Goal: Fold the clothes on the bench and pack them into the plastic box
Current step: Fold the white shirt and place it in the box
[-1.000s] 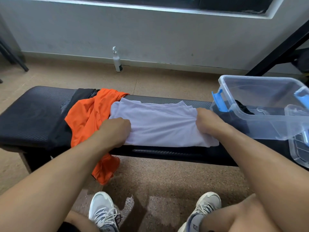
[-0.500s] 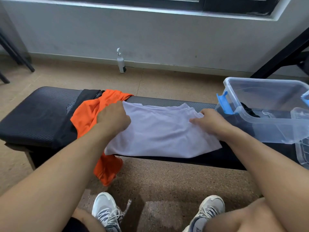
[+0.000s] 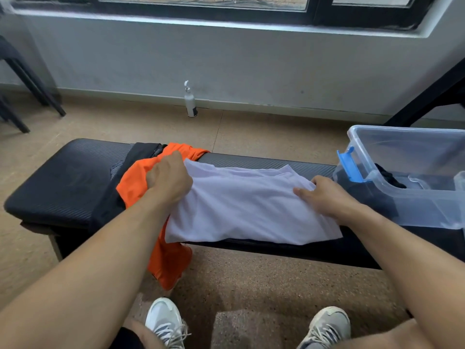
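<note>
White shirt [image 3: 246,207] folded flat on black bench [image 3: 63,177] at frame centre, left hand [image 3: 169,180] curled gripping its left edge, right hand [image 3: 327,197] flat, fingers straight, pressing its right end, orange garment [image 3: 136,180] left, clear plastic box [image 3: 407,172] at right edge.

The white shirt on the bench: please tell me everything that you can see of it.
The white shirt is thin, soft, very pale cloth, folded into a wide band with layered edges along its far side. It lies flat across the black bench, and its near edge hangs slightly over the front. Its left end overlaps the orange garment. The left hand grips the left end with curled fingers; the right hand rests flat on the right end.
</note>
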Motion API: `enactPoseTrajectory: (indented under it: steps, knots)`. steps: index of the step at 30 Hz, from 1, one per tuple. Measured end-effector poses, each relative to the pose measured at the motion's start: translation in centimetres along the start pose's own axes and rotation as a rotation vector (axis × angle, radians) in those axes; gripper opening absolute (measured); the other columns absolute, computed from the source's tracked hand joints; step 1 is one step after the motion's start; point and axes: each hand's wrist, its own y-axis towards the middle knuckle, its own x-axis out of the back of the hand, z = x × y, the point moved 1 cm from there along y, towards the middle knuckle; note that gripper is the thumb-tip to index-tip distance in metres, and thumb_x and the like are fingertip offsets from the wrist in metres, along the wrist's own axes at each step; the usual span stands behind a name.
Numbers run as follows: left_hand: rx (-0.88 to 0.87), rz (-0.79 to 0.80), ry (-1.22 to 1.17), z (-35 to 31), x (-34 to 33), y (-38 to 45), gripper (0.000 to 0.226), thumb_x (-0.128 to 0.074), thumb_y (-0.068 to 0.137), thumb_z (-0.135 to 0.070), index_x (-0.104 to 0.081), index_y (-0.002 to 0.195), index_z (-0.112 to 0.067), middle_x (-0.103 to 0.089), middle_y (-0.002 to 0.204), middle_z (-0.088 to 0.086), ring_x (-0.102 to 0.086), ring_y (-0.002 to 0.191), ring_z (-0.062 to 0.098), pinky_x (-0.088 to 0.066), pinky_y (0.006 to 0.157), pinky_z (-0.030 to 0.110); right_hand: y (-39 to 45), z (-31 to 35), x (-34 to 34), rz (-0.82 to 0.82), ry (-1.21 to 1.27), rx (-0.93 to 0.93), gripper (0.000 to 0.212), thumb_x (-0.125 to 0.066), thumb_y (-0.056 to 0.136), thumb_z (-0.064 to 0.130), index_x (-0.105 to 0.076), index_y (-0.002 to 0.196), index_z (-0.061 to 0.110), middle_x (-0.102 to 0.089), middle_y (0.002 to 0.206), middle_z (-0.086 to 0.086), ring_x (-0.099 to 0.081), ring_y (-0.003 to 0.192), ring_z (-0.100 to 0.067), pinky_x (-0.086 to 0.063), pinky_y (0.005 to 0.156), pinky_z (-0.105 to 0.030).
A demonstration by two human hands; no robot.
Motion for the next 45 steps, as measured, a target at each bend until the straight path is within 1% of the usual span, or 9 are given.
enactPoseTrajectory:
  steps: [5,8,16,24,28,31,35,39,45]
  knots:
    - [-0.229,-0.001,0.032,-1.9,-0.5,-1.1,0.049,-0.059,0.092,-0.025,-0.046,0.138,-0.014,-0.047,0.138,0.014,-0.039,0.131,0.035,-0.035,0.105,0.044,-0.5,0.7,0.6,0.004,-0.017,0.003,0.041,-0.051,0.101,0.046,-0.054,0.124,0.013,-0.063,0.120,-0.006,-0.059,0.102,-0.023,-0.043,0.075,-0.036]
    - [-0.341,0.276,0.103,-2.9,-2.9,-2.6,0.072,-0.041,0.097,-0.060,-0.027,0.155,-0.021,-0.017,0.164,0.011,-0.007,0.152,0.033,-0.012,0.122,0.049,-1.4,1.8,1.2,-0.044,-0.071,0.030,0.035,-0.042,0.105,0.042,-0.053,0.124,0.014,-0.061,0.116,-0.009,-0.058,0.104,-0.028,-0.043,0.078,-0.038]
    - [-0.340,0.441,0.031,-5.5,-7.0,-5.6,0.093,-0.020,0.086,-0.084,0.013,0.157,-0.034,0.034,0.160,0.004,0.041,0.142,0.030,0.026,0.112,0.059,-4.6,5.6,3.5,-0.356,-0.083,0.247,0.036,-0.041,0.104,0.031,-0.057,0.080,0.010,-0.056,0.074,-0.005,-0.052,0.071,-0.028,-0.036,0.063,-0.036]
    - [-0.257,0.587,-0.357,-9.1,-5.7,-6.6,0.073,-0.027,0.099,-0.065,-0.001,0.159,-0.034,0.013,0.167,0.002,0.027,0.150,0.028,0.014,0.120,0.052,-6.2,9.5,3.9,-0.439,-0.134,0.355,0.037,-0.042,0.103,0.031,-0.055,0.076,0.009,-0.057,0.077,-0.015,-0.051,0.071,-0.035,-0.033,0.061,-0.032]
    - [-0.048,0.289,-0.681,-6.9,-2.5,-4.4,0.055,-0.038,0.105,-0.038,-0.030,0.156,-0.020,-0.028,0.162,0.007,-0.017,0.152,0.025,-0.017,0.122,0.044,-6.8,12.3,1.2,-0.302,-0.075,0.434,0.038,-0.048,0.104,0.032,-0.050,0.069,0.018,-0.050,0.066,-0.008,-0.047,0.071,-0.033,-0.030,0.062,-0.032]
    - [0.009,0.077,-0.702,-3.7,-1.4,-2.8,0.048,-0.041,0.104,-0.026,-0.040,0.150,-0.015,-0.036,0.159,0.007,-0.020,0.151,0.024,-0.019,0.122,0.043,-6.3,13.7,-2.3,-0.030,0.062,0.472,0.030,-0.055,0.101,0.039,-0.076,0.104,0.018,-0.074,0.097,-0.008,-0.067,0.092,-0.029,-0.051,0.078,-0.030]
    - [0.037,0.089,-0.629,-0.2,-1.6,-2.1,0.049,-0.040,0.104,-0.026,-0.038,0.151,-0.013,-0.034,0.160,0.007,-0.015,0.153,0.023,-0.014,0.123,0.036,-5.3,13.8,-4.6,0.174,0.193,0.484,0.039,-0.051,0.104,0.037,-0.062,0.137,0.019,-0.075,0.108,-0.008,-0.073,0.089,-0.024,-0.061,0.078,-0.038]
    - [-0.085,0.134,-0.448,0.5,-2.1,-2.3,0.054,-0.038,0.105,-0.030,-0.029,0.156,-0.015,-0.019,0.166,0.005,-0.001,0.155,0.022,-0.003,0.125,0.041,-3.2,12.1,-4.6,-0.020,-0.189,0.587,0.058,-0.043,0.105,0.043,-0.028,0.158,0.024,-0.037,0.159,0.001,-0.030,0.147,-0.022,-0.029,0.119,-0.041]
    - [-0.315,0.074,-0.251,-0.9,-4.0,-2.7,0.049,-0.047,0.101,-0.038,-0.047,0.146,-0.020,-0.026,0.163,0.002,0.002,0.155,0.020,0.003,0.124,0.041,-1.5,9.8,-9.4,0.005,-0.436,0.615,0.080,-0.026,0.099,0.069,0.007,0.161,0.031,0.011,0.170,0.001,0.018,0.155,-0.028,0.007,0.125,-0.048]
